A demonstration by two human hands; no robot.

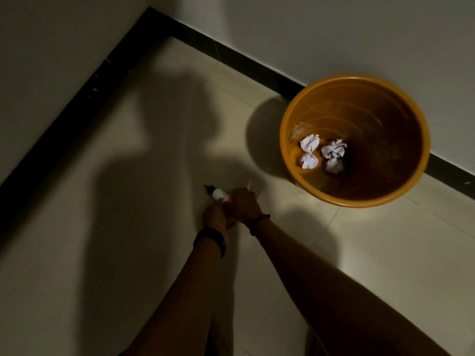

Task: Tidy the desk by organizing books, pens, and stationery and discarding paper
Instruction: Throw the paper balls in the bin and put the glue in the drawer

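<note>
At centre frame the right hand [244,204] curls round the near end of a white glue bottle [218,194] whose blue tip points upper left. The left hand [214,217] sits just beside it, grip unclear in the dim light. At the right of the frame, an orange bin [372,106] holds crumpled paper balls [334,149].

Dim, warm-tinted indoor shot, low contrast. Light comes from behind and to the right: a big soft shadow of the person falls forward-left across the floor [77,253] toward the corner, and the orange bin [290,140] throws a dark shadow to its left. Brightest area is the floor right of the forearms. Crumpled papers [309,143] in the bin read near-white. Left hand [214,217] and right hand [244,205] are dark, muddy and slightly soft, so the grip is unreadable. Bin rim looks smeared. Wide-angle lens bows the skirting lines, and the frame's left edge goes darker.
</note>
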